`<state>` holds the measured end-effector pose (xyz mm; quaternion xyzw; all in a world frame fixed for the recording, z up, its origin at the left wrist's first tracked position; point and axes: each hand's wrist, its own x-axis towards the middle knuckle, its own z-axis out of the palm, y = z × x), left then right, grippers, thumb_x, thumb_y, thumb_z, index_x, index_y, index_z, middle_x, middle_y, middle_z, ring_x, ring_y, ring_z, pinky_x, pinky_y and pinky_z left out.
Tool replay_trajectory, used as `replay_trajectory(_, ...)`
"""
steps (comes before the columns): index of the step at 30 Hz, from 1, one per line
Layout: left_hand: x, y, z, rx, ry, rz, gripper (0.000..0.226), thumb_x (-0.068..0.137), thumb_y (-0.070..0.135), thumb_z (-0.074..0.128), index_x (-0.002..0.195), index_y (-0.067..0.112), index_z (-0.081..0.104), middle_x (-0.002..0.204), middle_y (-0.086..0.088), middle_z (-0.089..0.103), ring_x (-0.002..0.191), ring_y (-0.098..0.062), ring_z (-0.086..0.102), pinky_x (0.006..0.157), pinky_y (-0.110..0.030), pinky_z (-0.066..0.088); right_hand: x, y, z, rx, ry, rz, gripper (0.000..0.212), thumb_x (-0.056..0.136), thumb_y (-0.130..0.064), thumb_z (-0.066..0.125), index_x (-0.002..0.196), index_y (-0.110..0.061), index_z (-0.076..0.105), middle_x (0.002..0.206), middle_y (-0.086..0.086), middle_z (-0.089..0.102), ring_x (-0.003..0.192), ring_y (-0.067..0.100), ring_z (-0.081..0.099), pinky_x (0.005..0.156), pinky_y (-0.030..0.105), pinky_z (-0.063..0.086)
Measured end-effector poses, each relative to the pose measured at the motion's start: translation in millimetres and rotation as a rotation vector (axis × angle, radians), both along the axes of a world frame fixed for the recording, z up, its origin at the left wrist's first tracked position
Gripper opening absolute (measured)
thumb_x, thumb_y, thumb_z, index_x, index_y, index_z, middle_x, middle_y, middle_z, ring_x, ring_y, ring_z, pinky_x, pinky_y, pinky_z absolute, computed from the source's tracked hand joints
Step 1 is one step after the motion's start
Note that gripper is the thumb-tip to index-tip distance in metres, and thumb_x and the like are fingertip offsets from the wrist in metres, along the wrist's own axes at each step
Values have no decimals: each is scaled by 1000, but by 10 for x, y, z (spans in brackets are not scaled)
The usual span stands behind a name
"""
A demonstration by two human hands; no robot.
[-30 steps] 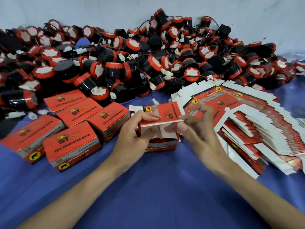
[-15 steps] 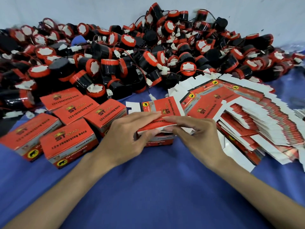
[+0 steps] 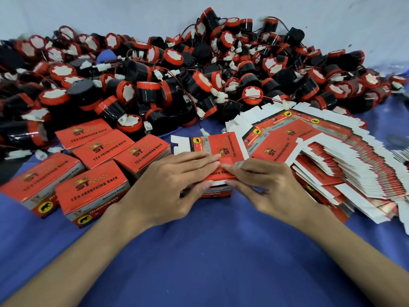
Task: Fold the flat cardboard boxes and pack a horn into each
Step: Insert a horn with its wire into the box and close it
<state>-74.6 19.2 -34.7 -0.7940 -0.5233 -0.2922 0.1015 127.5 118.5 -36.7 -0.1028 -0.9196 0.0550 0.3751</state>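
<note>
A small red cardboard box (image 3: 218, 175) stands on the blue cloth at the centre. My left hand (image 3: 170, 189) and my right hand (image 3: 272, 189) lie on it from either side. Their straight fingers press its red lid down and meet at the middle, with both thumbs against its front face. What the box holds is hidden. A flat unfolded box (image 3: 223, 145) lies just behind it. A big pile of black and red horns (image 3: 177, 85) with thin wires fills the back.
Several folded red boxes (image 3: 93, 191) stand in rows at the left. A fanned stack of flat boxes (image 3: 332, 165) spreads at the right. Blue cloth (image 3: 210, 251) covers the table in front of my arms. A pale wall (image 3: 132, 14) rises behind the horns.
The lid stood raised, pinched in both hands. It has come down onto the box, and my fingers have flattened on top of it.
</note>
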Motion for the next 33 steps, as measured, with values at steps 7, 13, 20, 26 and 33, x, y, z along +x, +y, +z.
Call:
replay_trajectory(7, 8, -5, -42, -123, 60, 11, 56, 95, 47, 46, 140, 14, 48, 147, 7, 44, 137, -13, 39, 107, -39, 41, -2, -13, -25, 98, -20, 17, 31, 89, -22, 63, 109, 0, 69, 71, 7, 63, 63, 20, 64, 54, 36, 53)
replay_trajectory(13, 46, 4, -34, -60, 80, 47, 47, 95, 36, 45, 134, 11, 55, 140, 4, 51, 131, -19, 47, 106, -32, 41, 1, -2, -30, 257, -71, -39, 23, 87, -18, 67, 103, -1, 73, 67, 5, 61, 59, 18, 61, 45, 33, 51)
replay_trajectory(20, 112, -37, -57, -128, 136, 109, 52, 99, 40, 32, 143, 15, 44, 150, 6, 40, 137, -18, 39, 103, -39, 46, -30, -25, -74, 312, -3, -77, 19, 87, -16, 68, 97, -1, 75, 63, 3, 58, 55, 15, 54, 46, 26, 46)
replay_trajectory(26, 133, -10, -59, -99, 177, 146, 53, 96, 42, 37, 138, 12, 51, 144, 3, 48, 123, -25, 52, 92, -42, 52, -50, -38, -32, 282, -18, -64, 17, 85, -13, 66, 92, -1, 76, 58, 2, 55, 51, 14, 51, 53, 20, 38)
replay_trajectory(33, 159, -41, 18, 118, 285, 332, 46, 91, 43, 55, 129, 18, 59, 123, -12, 61, 99, -31, 58, 78, -44, 47, -94, -10, 40, -51, 9, -285, 31, 94, -30, 51, 96, -8, 74, 80, 5, 62, 69, 22, 59, 53, 33, 49)
